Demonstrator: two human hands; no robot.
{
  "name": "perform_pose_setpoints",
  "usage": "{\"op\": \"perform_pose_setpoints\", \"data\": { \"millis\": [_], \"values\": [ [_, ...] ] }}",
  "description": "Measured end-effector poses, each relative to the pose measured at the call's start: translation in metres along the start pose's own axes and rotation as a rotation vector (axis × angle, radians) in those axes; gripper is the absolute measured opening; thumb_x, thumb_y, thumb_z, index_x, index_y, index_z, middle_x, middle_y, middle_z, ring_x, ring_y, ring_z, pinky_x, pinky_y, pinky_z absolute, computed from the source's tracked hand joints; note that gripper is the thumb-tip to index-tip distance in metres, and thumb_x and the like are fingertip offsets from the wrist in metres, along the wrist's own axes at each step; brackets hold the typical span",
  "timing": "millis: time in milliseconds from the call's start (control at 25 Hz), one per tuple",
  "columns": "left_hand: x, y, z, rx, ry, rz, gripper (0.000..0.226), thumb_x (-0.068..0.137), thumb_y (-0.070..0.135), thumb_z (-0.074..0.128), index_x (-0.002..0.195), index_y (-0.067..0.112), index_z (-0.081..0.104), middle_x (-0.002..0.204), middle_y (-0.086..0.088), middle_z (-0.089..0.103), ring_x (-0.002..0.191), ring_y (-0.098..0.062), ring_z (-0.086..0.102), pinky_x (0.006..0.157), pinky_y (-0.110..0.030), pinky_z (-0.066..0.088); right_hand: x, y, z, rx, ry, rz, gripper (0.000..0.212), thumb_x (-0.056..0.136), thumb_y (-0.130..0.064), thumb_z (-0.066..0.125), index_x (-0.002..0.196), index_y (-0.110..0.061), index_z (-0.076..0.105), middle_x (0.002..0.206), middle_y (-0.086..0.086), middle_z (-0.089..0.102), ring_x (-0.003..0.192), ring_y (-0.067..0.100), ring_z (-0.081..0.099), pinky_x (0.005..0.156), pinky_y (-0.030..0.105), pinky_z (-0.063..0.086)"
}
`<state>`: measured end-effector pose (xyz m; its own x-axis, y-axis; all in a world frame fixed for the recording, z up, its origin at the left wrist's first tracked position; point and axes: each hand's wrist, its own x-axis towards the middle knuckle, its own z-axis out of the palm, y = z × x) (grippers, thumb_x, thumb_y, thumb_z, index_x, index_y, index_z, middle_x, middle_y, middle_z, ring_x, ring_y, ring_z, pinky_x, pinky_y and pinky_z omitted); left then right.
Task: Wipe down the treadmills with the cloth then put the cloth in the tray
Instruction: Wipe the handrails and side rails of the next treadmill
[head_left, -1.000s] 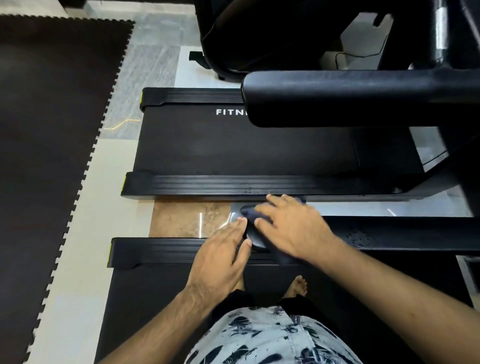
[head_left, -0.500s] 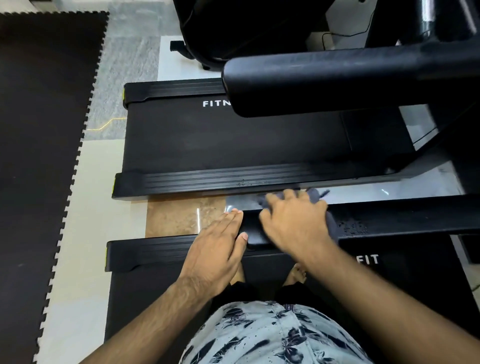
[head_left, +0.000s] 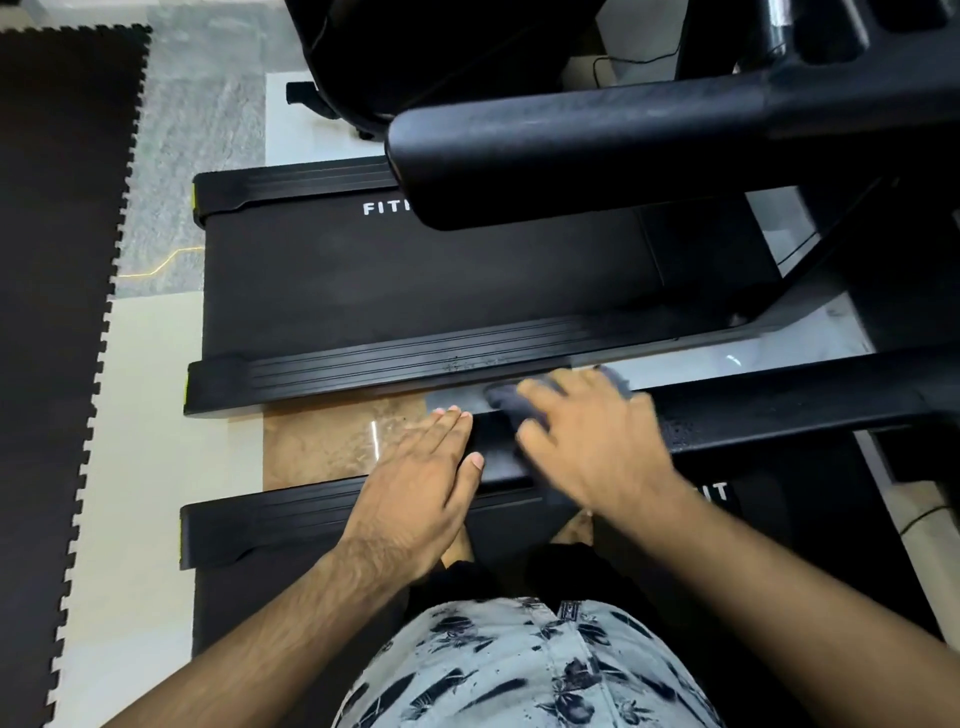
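GYM FLOOR: A fitness room, seen from above the deck of a black treadmill (head_left: 249, 525). A second treadmill (head_left: 415, 291), its belt lettered in white, stands parallel just beyond it, with a strip of polished brown marble-look tile (head_left: 317, 447) showing between the two. A thick padded handrail (head_left: 571, 156) crosses the upper right. A black interlocking foam mat (head_left: 52, 312) with jigsaw edges, the kind laid under exercise equipment, covers the floor at left, bordering pale tile (head_left: 145, 415) and a grey speckled patch (head_left: 208, 130). The dark base of another machine (head_left: 363, 62) sits at the top of the view.
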<state>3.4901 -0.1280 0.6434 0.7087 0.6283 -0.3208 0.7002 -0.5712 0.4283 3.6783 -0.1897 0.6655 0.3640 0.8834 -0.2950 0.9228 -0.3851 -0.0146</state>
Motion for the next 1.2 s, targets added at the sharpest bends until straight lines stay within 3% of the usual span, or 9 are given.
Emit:
{"op": "perform_pose_setpoints", "data": {
  "millis": [80, 120, 280, 400, 560, 720, 880, 1040, 1200],
  "values": [
    [0.0, 0.003, -0.001, 0.018, -0.026, 0.009, 0.079, 0.088, 0.057, -0.005, 0.154, 0.02, 0.02, 0.16, 0.003, 0.022, 0.148, -0.008, 0.012, 0.122, -0.032, 0.009, 0.016, 0.008, -0.007, 0.038, -0.085, 0.284, 0.044, 0.091, -0.048, 0.029, 0.125, -0.035, 0.054, 0.129, -0.001, 0.057, 0.123, 0.023, 0.047, 0.094, 0.05, 0.039],
    [0.0, 0.006, -0.003, 0.02, -0.031, 0.006, 0.08, 0.088, 0.057, -0.005, 0.154, 0.02, 0.019, 0.16, 0.003, 0.022, 0.148, -0.008, 0.012, 0.123, -0.032, 0.008, 0.013, 0.002, -0.002, -0.006, -0.043, 0.276, 0.044, 0.092, -0.047, 0.03, 0.128, -0.035, 0.053, 0.132, 0.001, 0.055, 0.126, 0.025, 0.046, 0.096, 0.052, 0.037],
    [0.006, 0.015, -0.006, 0.033, -0.051, 0.027, 0.068, 0.097, 0.052, 0.006, 0.154, 0.018, 0.019, 0.16, 0.001, 0.023, 0.148, -0.01, 0.014, 0.122, -0.029, 0.005, -0.011, 0.006, 0.006, -0.026, -0.006, -0.109, 0.048, 0.087, -0.048, 0.029, 0.126, -0.035, 0.054, 0.129, -0.001, 0.058, 0.122, 0.023, 0.051, 0.092, 0.045, 0.046],
    [0.012, 0.021, -0.007, 0.038, -0.089, 0.044, 0.06, 0.102, 0.047, 0.015, 0.155, 0.018, 0.018, 0.161, 0.0, 0.021, 0.149, -0.012, 0.013, 0.122, -0.029, 0.004, 0.019, 0.034, -0.007, -0.002, -0.056, 0.281, 0.042, 0.092, -0.045, 0.032, 0.125, -0.035, 0.056, 0.128, 0.0, 0.058, 0.123, 0.024, 0.05, 0.099, 0.048, 0.04],
    [0.02, 0.027, -0.01, 0.064, -0.102, 0.078, 0.061, 0.102, 0.047, 0.016, 0.155, 0.017, 0.019, 0.161, -0.001, 0.021, 0.148, -0.011, 0.015, 0.122, -0.028, 0.006, -0.021, 0.008, 0.009, -0.054, 0.031, -0.138, 0.045, 0.087, -0.043, 0.034, 0.127, -0.037, 0.053, 0.13, -0.005, 0.057, 0.123, 0.021, 0.051, 0.093, 0.047, 0.043],
    [0.018, 0.035, -0.013, 0.063, -0.123, 0.097, 0.059, 0.103, 0.046, 0.017, 0.155, 0.019, 0.012, 0.162, 0.002, 0.014, 0.149, -0.01, 0.009, 0.119, -0.023, 0.0, 0.013, 0.06, -0.007, -0.021, -0.022, 0.275, 0.046, 0.092, -0.043, 0.029, 0.13, -0.036, 0.053, 0.131, -0.003, 0.056, 0.124, 0.021, 0.05, 0.095, 0.047, 0.04],
    [0.021, 0.045, -0.014, 0.073, -0.103, 0.09, 0.059, 0.103, 0.046, 0.018, 0.155, 0.019, 0.014, 0.162, 0.002, 0.016, 0.149, -0.009, 0.01, 0.116, -0.02, -0.003, -0.021, 0.041, 0.009, -0.085, 0.037, -0.083, 0.049, 0.084, -0.043, 0.033, 0.127, -0.037, 0.055, 0.131, -0.007, 0.058, 0.122, 0.019, 0.052, 0.087, 0.044, 0.044],
    [0.026, 0.048, -0.009, 0.063, -0.112, 0.099, 0.059, 0.103, 0.046, 0.019, 0.155, 0.018, 0.016, 0.161, 0.002, 0.017, 0.149, -0.01, 0.011, 0.117, -0.021, -0.001, 0.01, 0.078, -0.005, -0.04, 0.013, 0.26, 0.043, 0.091, -0.043, 0.031, 0.124, -0.035, 0.056, 0.127, -0.005, 0.057, 0.122, 0.02, 0.05, 0.092, 0.047, 0.037],
    [0.03, 0.056, -0.004, 0.076, -0.115, 0.09, 0.064, 0.1, 0.053, 0.011, 0.155, 0.02, 0.017, 0.161, 0.002, 0.019, 0.148, -0.009, 0.013, 0.119, -0.024, 0.003, -0.019, 0.073, 0.004, -0.071, 0.021, -0.098, 0.046, 0.086, -0.042, 0.033, 0.128, -0.038, 0.052, 0.132, -0.008, 0.056, 0.123, 0.018, 0.052, 0.087, 0.045, 0.042]
  ]
}}
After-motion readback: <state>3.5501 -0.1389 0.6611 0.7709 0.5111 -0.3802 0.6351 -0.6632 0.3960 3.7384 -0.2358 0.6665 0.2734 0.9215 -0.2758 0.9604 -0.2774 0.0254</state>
